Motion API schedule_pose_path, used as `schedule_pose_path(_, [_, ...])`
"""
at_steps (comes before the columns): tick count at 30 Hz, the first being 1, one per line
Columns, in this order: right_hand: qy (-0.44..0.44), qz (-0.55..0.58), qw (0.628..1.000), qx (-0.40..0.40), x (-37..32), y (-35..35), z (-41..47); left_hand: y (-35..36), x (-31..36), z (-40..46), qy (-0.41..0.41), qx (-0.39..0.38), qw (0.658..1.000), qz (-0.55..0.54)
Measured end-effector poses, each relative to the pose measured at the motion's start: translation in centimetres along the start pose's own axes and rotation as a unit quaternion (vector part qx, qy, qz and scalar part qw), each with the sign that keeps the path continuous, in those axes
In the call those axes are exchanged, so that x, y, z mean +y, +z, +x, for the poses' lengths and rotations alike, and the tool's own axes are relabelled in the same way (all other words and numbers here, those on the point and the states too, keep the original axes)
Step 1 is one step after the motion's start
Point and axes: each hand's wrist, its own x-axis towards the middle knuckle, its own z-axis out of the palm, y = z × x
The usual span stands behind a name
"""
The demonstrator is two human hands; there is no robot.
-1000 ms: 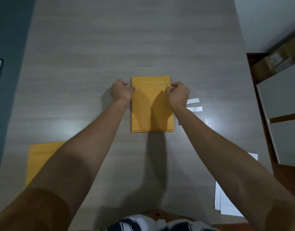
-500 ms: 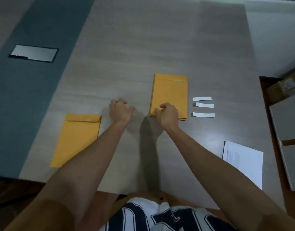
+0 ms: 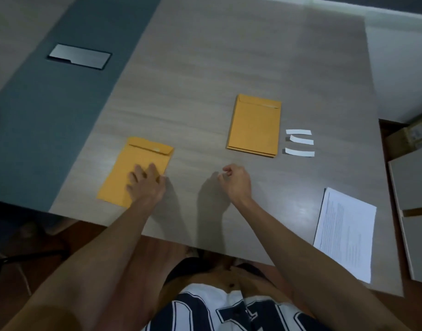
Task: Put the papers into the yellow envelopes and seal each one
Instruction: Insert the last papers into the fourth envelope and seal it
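On the left of the worktop (image 3: pixel 205 68) the left hand (image 3: pixel 145 185) lies flat on the lone yellow envelope (image 3: pixel 136 170), fingers spread and straight, pressing rather than gripping; it looks best to keep that palm flat and draw the envelope nearer without creasing its unsealed flap. Mid-worktop the right hand (image 3: pixel 236 180) hovers, fingers loosely curled on nothing. Further right lie the envelope stack (image 3: pixel 254 125), three white strips (image 3: pixel 299 142) and the papers (image 3: pixel 346 230) to fetch.
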Motion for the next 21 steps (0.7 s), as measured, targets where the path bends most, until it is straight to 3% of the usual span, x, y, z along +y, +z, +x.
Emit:
schedule_pose_path(6, [0.014, 0.006, 0.999, 0.038, 4.4, -2.0, -4.2, 3.9, 2.5, -5.8, 0.254, 0.017, 0.963, 0.086])
schedule_pose_path(11, [0.028, -0.032, 0.996, 0.072, 6.8, -3.1, -6.6, 6.5, 4.9, -9.4, 0.372, 0.013, 0.921, 0.113])
schedule_pose_path(15, [0.04, -0.066, 0.995, 0.06, 7.5, -3.5, -7.0, 7.2, 7.1, -11.0, 0.421, -0.009, 0.896, 0.139])
schedule_pose_path(21, [0.052, -0.095, 0.991, 0.08, 8.6, -4.2, -7.6, 6.9, 8.7, -11.4, 0.444, -0.04, 0.888, 0.111])
